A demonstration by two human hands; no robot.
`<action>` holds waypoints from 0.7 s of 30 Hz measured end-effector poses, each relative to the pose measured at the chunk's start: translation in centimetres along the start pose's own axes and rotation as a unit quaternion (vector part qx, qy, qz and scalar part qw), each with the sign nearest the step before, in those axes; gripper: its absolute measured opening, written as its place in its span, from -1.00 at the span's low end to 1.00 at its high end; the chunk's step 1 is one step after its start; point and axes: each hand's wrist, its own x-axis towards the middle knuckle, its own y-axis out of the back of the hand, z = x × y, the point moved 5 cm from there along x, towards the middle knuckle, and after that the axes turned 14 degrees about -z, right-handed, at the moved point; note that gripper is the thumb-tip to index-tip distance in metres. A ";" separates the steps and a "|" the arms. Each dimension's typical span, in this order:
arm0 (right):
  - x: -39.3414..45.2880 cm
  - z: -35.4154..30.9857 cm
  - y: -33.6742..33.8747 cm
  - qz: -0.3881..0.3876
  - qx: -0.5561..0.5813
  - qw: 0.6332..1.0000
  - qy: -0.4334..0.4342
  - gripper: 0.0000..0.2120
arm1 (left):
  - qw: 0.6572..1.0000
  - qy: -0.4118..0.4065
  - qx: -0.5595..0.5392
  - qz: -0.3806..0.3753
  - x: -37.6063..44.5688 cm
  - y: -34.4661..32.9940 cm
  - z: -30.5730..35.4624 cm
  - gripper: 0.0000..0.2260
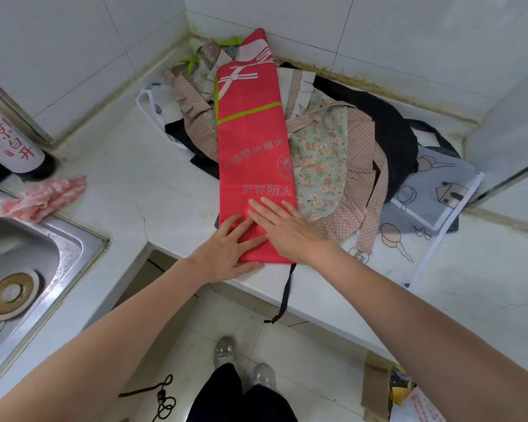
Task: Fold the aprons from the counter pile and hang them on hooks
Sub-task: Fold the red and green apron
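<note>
A red apron (250, 141) with white print and a green band lies folded into a long narrow strip on the white counter (141, 178), running from the front edge up to the tiled corner. Both hands press flat on its near end: my left hand (229, 251) at the lower left, my right hand (284, 226) just right of it, fingers straight. Under and beside the strip lies the pile: a floral and dotted apron (333, 166), a black apron (390, 126) and a white printed apron (433, 196). A black strap (285, 293) hangs over the counter edge.
A steel sink (28, 257) sits at the left with a pink cloth (43, 196) on its rim and a bottle (9, 144) behind. A cardboard box (387, 391) and a black cord (162, 397) lie on the floor by my shoes.
</note>
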 end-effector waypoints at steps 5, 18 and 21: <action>1.0 3.9 -1.4 -0.136 0.049 0.985 -0.098 -0.11 | 0.998 0.039 0.000 -0.039 0.2 -0.1 -0.8 -0.36; 2.9 2.4 1.9 -0.118 -0.105 0.987 -0.033 0.13 | 0.979 0.108 -0.049 -0.165 1.1 2.0 -1.2 -0.12; 3.8 3.9 1.2 -0.209 -0.021 0.972 -0.102 0.21 | 0.981 0.095 -0.043 -0.165 0.8 1.6 -1.2 -0.10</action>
